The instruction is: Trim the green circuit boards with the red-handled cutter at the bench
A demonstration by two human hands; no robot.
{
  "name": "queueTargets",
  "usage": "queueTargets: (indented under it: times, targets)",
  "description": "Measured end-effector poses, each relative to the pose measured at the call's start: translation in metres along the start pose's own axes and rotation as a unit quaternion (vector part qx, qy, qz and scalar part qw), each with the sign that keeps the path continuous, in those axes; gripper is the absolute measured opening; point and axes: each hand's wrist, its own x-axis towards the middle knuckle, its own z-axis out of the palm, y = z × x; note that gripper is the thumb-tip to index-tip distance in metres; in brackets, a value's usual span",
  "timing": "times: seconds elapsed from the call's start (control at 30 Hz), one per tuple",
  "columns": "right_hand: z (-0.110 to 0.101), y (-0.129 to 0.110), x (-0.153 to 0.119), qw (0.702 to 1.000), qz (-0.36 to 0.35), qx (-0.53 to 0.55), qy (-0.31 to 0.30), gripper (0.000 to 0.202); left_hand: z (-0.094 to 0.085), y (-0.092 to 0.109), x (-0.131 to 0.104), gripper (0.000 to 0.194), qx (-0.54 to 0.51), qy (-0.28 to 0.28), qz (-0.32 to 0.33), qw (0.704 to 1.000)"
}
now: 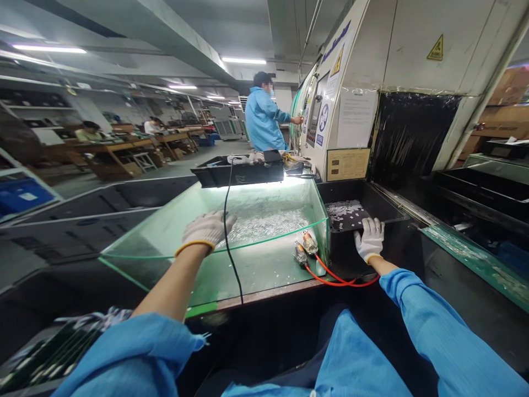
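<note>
My left hand point(209, 227), in a white knit glove with a yellow cuff, reaches over the front rim of a glass tank point(248, 270). Its fingers look stretched out, with nothing visible in them; a black cable point(230, 248) passes in front. Many small clear pieces point(268, 223) lie spread inside the tank. On the right, my gloved right hand point(371, 238) grips the front rim of a black plastic bin point(388, 212), fingers over the edge. Small pale flat pieces point(345, 212) lie in that bin.
Two air guns point(305, 249) with red hoses point(336, 282) rest by the tank's right corner. A lit black tray point(243, 172) spans its back. A co-worker point(264, 116) in blue touches the panel of a large machine point(355, 71). A bundle of rods point(66, 344) lies lower left.
</note>
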Motion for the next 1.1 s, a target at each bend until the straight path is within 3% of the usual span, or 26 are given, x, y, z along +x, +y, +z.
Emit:
queueTargets:
  times: [0.73,0.8,0.97,1.1]
  targets:
    - [0.0,0.001,0.0,1.0,0.004,0.001,-0.009,0.063,-0.004,0.003,-0.007,0.07,0.007,-0.011,-0.004,1.0]
    - [0.001,0.001,0.0,1.0,0.009,0.006,-0.013,0.064,-0.004,0.004,-0.01,0.069,0.014,0.013,-0.005,1.0]
    - [0.002,0.001,0.0,1.0,0.008,0.002,-0.01,0.062,-0.004,0.007,-0.017,0.073,0.068,0.134,-0.026,0.988]
    - [0.001,0.001,0.0,1.0,0.004,-0.003,-0.01,0.062,-0.005,0.005,-0.012,0.08,-0.004,0.051,-0.02,0.999]
